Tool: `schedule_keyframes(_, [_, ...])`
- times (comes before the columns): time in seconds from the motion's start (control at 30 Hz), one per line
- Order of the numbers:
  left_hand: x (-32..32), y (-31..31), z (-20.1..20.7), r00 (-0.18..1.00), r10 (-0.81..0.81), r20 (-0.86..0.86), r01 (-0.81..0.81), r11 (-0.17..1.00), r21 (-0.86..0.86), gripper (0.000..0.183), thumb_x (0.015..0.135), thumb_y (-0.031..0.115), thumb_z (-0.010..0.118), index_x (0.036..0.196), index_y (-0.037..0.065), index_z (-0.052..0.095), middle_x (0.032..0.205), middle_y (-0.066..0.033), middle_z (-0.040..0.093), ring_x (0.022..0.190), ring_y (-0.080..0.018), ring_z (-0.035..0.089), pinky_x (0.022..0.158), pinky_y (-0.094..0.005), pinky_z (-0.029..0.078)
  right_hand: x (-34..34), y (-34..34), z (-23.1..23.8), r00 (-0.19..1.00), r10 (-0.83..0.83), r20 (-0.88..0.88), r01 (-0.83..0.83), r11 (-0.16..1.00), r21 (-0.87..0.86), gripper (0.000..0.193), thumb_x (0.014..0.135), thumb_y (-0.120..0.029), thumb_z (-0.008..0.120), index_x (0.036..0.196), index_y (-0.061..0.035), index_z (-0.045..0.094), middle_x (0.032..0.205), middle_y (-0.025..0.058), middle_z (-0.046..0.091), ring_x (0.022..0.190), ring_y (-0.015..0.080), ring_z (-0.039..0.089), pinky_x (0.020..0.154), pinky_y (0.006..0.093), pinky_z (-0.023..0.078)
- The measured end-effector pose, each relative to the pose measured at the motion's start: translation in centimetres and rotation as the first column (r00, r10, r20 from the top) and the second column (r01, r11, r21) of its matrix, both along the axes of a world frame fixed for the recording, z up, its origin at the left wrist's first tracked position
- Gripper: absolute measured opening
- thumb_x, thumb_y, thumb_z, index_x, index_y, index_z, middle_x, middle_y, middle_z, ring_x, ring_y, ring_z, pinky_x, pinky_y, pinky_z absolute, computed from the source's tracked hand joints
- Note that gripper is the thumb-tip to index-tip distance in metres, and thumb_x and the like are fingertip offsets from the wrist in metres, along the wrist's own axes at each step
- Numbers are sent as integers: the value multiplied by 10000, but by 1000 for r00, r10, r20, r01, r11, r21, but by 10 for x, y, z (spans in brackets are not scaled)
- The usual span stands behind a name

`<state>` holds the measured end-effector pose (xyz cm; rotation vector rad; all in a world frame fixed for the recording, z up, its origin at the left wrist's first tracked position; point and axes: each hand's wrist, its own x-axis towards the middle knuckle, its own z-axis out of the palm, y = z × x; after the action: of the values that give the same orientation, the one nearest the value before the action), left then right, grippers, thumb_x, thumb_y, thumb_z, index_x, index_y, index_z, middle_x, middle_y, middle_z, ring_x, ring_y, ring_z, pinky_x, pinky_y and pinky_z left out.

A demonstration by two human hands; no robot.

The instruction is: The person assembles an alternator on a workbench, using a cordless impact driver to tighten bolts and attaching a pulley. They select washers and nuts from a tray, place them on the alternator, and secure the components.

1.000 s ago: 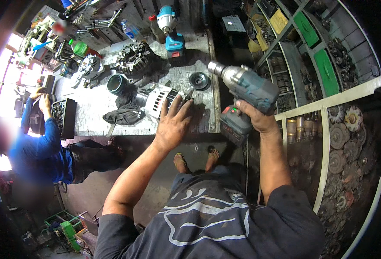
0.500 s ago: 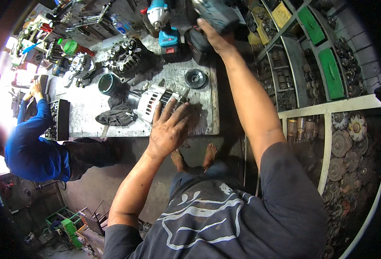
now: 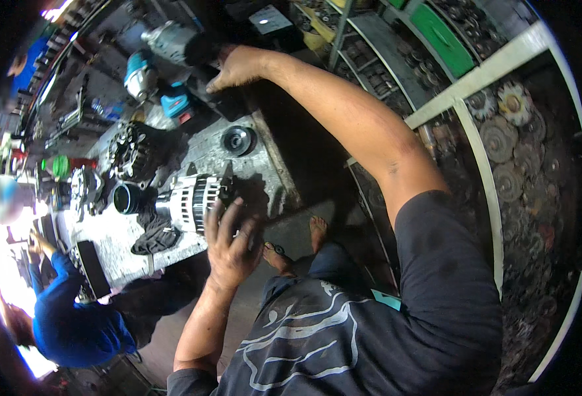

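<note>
An alternator (image 3: 195, 201) with a slotted silver housing lies on the worktable (image 3: 192, 145). My left hand (image 3: 231, 244) is by its near right end, fingers stretched and apart; whether the fingertips touch the housing cannot be told. My right hand (image 3: 241, 66) reaches to the table's far side, closed around the rear of a dark impact wrench (image 3: 172, 43) with a silver nose. Part of that tool is hidden by my hand and shadow. A black pulley (image 3: 238, 140) rests between the two hands.
A teal impact wrench (image 3: 140, 76) stands left of my right hand. Another alternator (image 3: 129, 148), a teal-rimmed cup (image 3: 126, 198) and a black cloth (image 3: 153, 234) are on the table. A co-worker in a blue top (image 3: 83, 323) works at left. Parts shelves (image 3: 376, 63) line the right.
My right hand has lowered the dark impact wrench toward the table's far side. My left hand has slid off the alternator's top to its near right end. The view has turned.
</note>
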<state>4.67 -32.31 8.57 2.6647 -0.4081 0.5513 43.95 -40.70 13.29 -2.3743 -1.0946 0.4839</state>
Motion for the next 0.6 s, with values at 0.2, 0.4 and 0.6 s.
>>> schedule_keyframes(0.2, [13, -57, -17, 885, -439, -152, 401, 887, -229, 541, 704, 165, 909, 1224, 119, 766, 1514, -181, 614, 1468, -444, 514, 1231, -622, 411, -30, -126, -22, 964, -135, 228, 76, 965, 250, 1047, 928, -523, 825, 1689, -12, 320, 1629, 343, 473, 1562, 445, 415, 1302, 478, 362])
schedule_keyframes(0.4, [105, -104, -49, 935, -85, -343, -3, 968, -249, 503, 819, 162, 866, 1296, 75, 730, 1549, -221, 546, 1505, -504, 427, 1246, -571, 412, -71, -240, -180, 728, -494, -475, 651, 716, 253, 825, 967, -330, 830, 1624, 11, 464, 1555, 289, 597, 1414, 363, 618, 1181, 449, 492])
schedule_keyframes(0.6, [165, -101, -110, 934, 225, -276, -245, 969, -39, 501, 773, 129, 872, 1255, 75, 749, 1517, -198, 606, 1450, -484, 501, 1198, -606, 407, -81, -297, -468, 507, -658, -557, 623, 726, -291, 674, 940, -263, 831, 1533, -39, 601, 1503, 227, 657, 1454, 384, 572, 1220, 439, 444])
